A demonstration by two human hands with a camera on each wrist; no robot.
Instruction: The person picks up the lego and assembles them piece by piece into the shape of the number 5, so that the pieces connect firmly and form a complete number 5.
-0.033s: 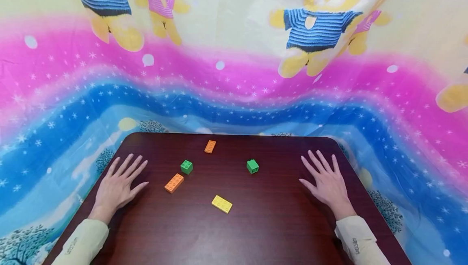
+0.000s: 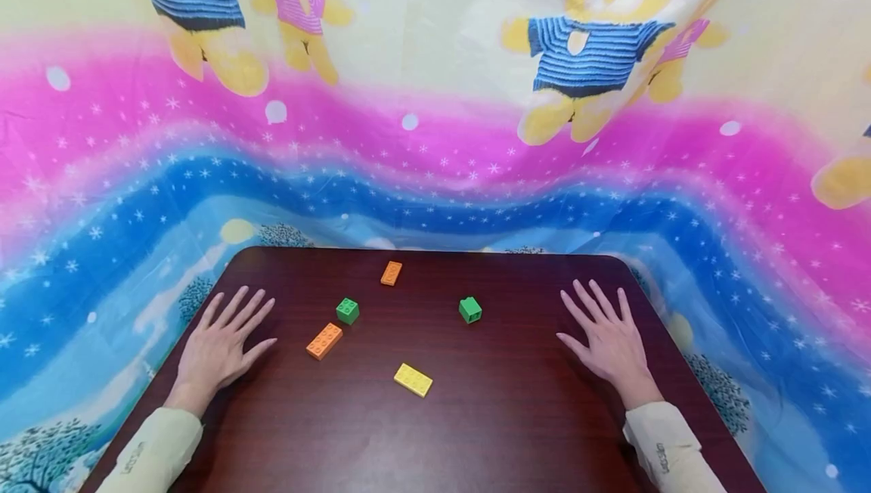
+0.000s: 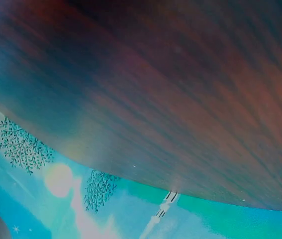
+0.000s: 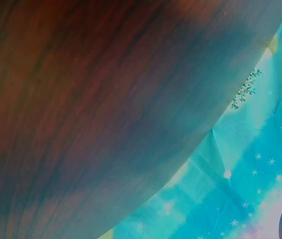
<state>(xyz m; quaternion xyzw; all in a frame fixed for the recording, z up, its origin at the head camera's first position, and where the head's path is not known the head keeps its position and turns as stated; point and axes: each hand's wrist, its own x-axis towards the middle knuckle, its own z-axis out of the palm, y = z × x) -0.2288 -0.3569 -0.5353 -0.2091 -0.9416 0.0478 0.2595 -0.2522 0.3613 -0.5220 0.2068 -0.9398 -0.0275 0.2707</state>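
My left hand (image 2: 216,349) lies with fingers spread at the left side of the dark wooden table (image 2: 354,440), holding nothing. At the right side my right hand (image 2: 608,344) lies the same way, also holding nothing. Nearest the left hand is an orange toy brick (image 2: 323,341) with studs up, and a green brick (image 2: 347,311) stands just behind it. A second green brick (image 2: 470,310), tipped with its hollow side showing, is nearest the right hand. A flat yellow brick (image 2: 413,379) lies in the middle, and a smaller orange brick (image 2: 391,273) near the far edge.
A cloth (image 2: 422,137) printed with bears and snowflakes hangs behind the table and down around its sides. Both wrist views show only the wood surface (image 3: 180,99), the table's rounded edge and the cloth (image 4: 250,174), with a dark blurred shape in one corner.
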